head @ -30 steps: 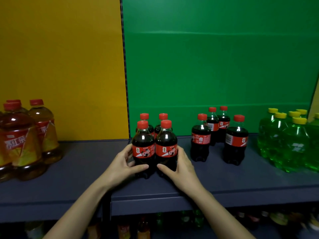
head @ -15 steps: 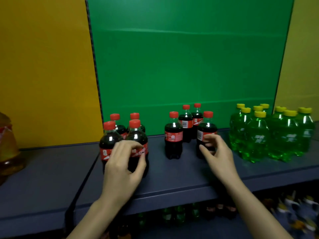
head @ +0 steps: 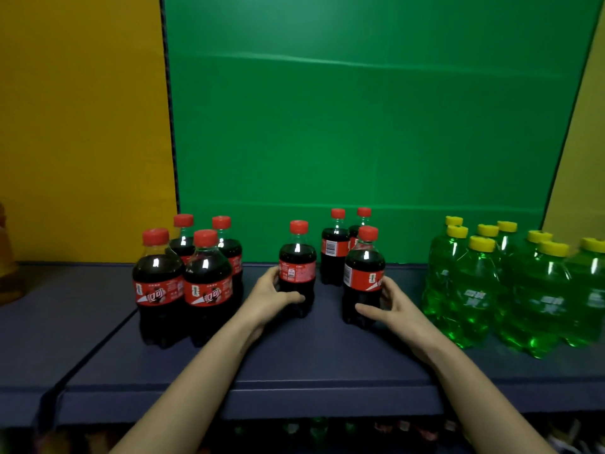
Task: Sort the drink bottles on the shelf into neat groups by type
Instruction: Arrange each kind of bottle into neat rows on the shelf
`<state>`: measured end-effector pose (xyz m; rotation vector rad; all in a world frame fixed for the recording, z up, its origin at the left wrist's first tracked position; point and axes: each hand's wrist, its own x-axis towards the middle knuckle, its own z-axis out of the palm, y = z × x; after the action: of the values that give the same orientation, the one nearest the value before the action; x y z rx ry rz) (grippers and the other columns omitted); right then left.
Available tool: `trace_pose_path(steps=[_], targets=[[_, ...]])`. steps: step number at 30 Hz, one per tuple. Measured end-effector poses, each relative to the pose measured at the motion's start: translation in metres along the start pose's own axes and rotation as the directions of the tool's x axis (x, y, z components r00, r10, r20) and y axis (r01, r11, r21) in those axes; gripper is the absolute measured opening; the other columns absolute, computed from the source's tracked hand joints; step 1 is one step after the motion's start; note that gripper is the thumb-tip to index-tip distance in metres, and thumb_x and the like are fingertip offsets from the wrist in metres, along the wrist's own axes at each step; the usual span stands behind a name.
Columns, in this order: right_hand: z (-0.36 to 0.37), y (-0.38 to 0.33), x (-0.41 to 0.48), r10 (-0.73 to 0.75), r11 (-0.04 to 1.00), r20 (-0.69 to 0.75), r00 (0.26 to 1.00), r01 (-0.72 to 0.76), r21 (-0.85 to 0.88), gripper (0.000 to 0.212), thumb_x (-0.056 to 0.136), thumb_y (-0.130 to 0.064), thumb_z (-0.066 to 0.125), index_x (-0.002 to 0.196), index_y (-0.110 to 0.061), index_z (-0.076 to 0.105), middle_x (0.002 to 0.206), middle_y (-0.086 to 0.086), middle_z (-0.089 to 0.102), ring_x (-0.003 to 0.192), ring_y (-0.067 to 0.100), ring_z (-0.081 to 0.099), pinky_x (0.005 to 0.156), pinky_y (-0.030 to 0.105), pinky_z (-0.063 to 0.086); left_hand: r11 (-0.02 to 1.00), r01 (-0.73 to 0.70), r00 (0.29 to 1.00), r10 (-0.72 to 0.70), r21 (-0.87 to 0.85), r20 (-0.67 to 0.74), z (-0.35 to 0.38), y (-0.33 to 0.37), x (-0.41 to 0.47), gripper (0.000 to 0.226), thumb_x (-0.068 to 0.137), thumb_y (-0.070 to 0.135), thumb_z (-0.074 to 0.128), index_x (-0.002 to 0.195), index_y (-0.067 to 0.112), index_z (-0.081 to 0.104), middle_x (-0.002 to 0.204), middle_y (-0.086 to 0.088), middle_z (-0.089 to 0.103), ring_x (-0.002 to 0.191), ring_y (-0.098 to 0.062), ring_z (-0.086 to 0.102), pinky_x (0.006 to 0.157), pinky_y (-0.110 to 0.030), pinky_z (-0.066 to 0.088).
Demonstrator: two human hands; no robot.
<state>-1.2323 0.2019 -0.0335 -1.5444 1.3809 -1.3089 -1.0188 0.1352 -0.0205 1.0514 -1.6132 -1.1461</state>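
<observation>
Now the left hand (head: 268,298) curls round the left cola bottle (head: 297,267) low on its body, and the right hand (head: 393,303) likewise holds the right cola bottle (head: 364,273). Both stand on the shelf (head: 294,355) just right of the cola cluster (head: 186,280). Full, smooth plastic is likely weighty, slick and slightly yielding, so low grips suit.

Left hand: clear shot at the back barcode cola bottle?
Probably not yet: the left hand grips a front cola bottle. Once freed, the gap right of it looks open to the barcode bottle.
</observation>
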Motion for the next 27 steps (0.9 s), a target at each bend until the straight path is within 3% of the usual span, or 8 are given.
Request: trace_pose_path(steps=[3,8,12,15,17,20,24,27], targets=[[0.004,0.003,0.005,-0.023,1.0,-0.009,1.0,0.023,0.002,0.063,0.079,-0.001,0.067,0.133,-0.011,0.036,0.115,-0.011,0.056,0.101,-0.007,0.052,0.077,0.001,0.043,1.0,-0.003,1.0,0.003,-0.02,-0.005,-0.002,-0.003,0.001,0.067,0.065,0.0,0.078,0.125,0.009,0.049,0.121,-0.004,0.059,0.104,-0.01,0.056,0.078,-0.013,0.044],[0.018,0.003,0.014,-0.054,0.996,-0.041,0.998,0.051,-0.071,0.069,0.077,-0.013,0.072,0.135,-0.016,0.035,0.128,-0.001,0.055,0.117,0.011,0.052,0.102,0.029,0.04,0.97,-0.025,0.99,0.057,0.242,-0.125,0.003,-0.008,0.0,0.08,0.047,0.036,0.087,0.116,0.019,0.05,0.116,-0.002,0.052,0.106,-0.015,0.053,0.097,-0.035,0.044],[0.029,0.0,0.016,-0.078,0.989,-0.049,0.996,0.072,-0.126,0.068,0.077,-0.019,0.073,0.134,-0.018,0.035,0.124,-0.007,0.054,0.115,0.008,0.05,0.096,0.023,0.038,0.995,-0.029,0.999,0.031,0.099,-0.025,-0.002,-0.01,-0.005,0.061,0.064,0.008,0.078,0.116,0.016,0.048,0.112,-0.003,0.061,0.099,-0.012,0.059,0.086,-0.024,0.045],[0.035,-0.002,0.018,-0.091,0.98,-0.073,0.993,0.076,-0.183,0.069,0.075,-0.022,0.075,0.132,-0.019,0.036,0.118,-0.009,0.052,0.112,0.006,0.049,0.094,0.021,0.037,0.993,-0.072,0.995,0.078,0.096,-0.057,-0.002,-0.014,-0.007,0.058,0.067,0.006,0.078,0.114,0.017,0.046,0.102,0.01,0.059,0.092,0.001,0.055,0.075,-0.011,0.041],[0.042,-0.004,0.022,-0.107,0.971,-0.107,0.988,0.081,-0.227,0.069,0.073,-0.022,0.076,0.131,-0.016,0.037,0.118,-0.006,0.053,0.111,0.008,0.049,0.094,0.022,0.038,0.99,-0.081,0.991,0.093,0.116,-0.096,-0.002,-0.016,-0.008,0.059,0.067,0.012,0.08,0.114,0.019,0.046,0.103,0.009,0.059,0.095,-0.004,0.057,0.08,-0.016,0.045],[0.054,-0.005,0.03,-0.121,0.956,-0.159,0.98,0.072,-0.283,0.071,0.071,-0.026,0.078,0.128,-0.013,0.039,0.123,0.001,0.056,0.116,0.016,0.051,0.1,0.032,0.041,0.98,-0.081,0.975,0.116,0.184,-0.191,-0.004,-0.021,-0.004,0.063,0.066,0.022,0.081,0.119,0.016,0.047,0.118,-0.004,0.058,0.109,-0.018,0.056,0.096,-0.036,0.046],[0.071,-0.008,0.04,-0.122,0.933,-0.21,0.97,0.04,-0.357,0.074,0.068,-0.034,0.079,0.126,-0.013,0.039,0.125,0.003,0.057,0.117,0.02,0.052,0.101,0.041,0.041,0.949,-0.079,0.943,0.17,0.307,-0.285,-0.004,-0.02,-0.003,0.061,0.074,0.02,0.076,0.124,0.007,0.044,0.124,-0.009,0.048,0.117,-0.021,0.048,0.093,-0.024,0.036],[0.081,-0.011,0.046,-0.126,0.92,-0.218,0.968,0.031,-0.391,0.073,0.07,-0.036,0.077,0.126,-0.013,0.038,0.127,0.003,0.056,0.119,0.02,0.05,0.1,0.038,0.04,0.94,-0.073,0.93,0.184,0.333,-0.318,-0.005,-0.021,0.001,0.059,0.076,0.018,0.073,0.124,0.004,0.041,0.125,-0.012,0.046,0.12,-0.024,0.045,0.095,-0.026,0.035]])
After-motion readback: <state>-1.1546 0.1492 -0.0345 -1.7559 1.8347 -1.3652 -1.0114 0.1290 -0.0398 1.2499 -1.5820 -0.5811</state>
